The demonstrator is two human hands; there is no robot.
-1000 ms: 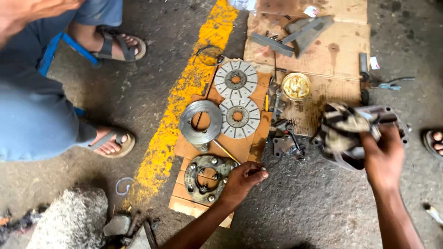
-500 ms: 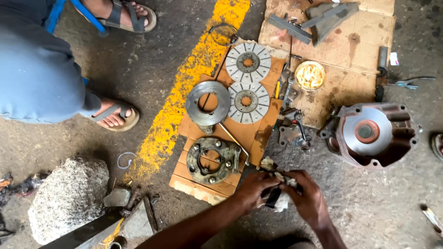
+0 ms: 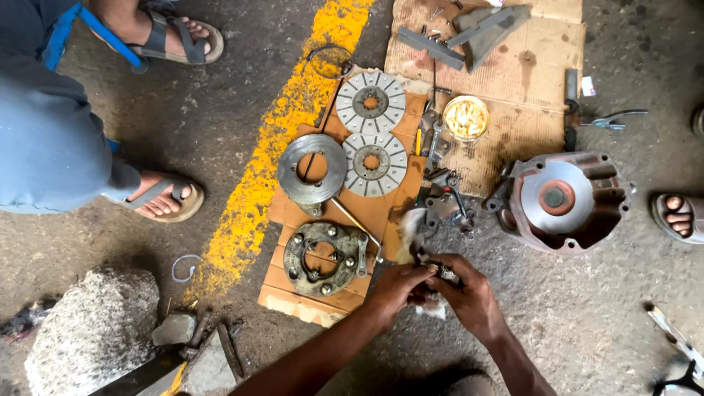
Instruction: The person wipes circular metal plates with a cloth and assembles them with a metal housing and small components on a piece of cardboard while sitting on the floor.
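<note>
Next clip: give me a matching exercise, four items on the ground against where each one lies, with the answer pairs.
Things:
1. housing
2. rock
3. yellow stripe
4. round tin

Places:
A. on the upper cardboard sheet
B. bottom left corner
C. right of the cardboard, on bare ground
D. running diagonally, left of the discs

Pairs: 1-C, 2-B, 3-D, 4-A

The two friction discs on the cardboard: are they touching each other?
Apart. The head view shows the upper friction disc and the lower friction disc separated by a thin strip of bare cardboard.
</note>
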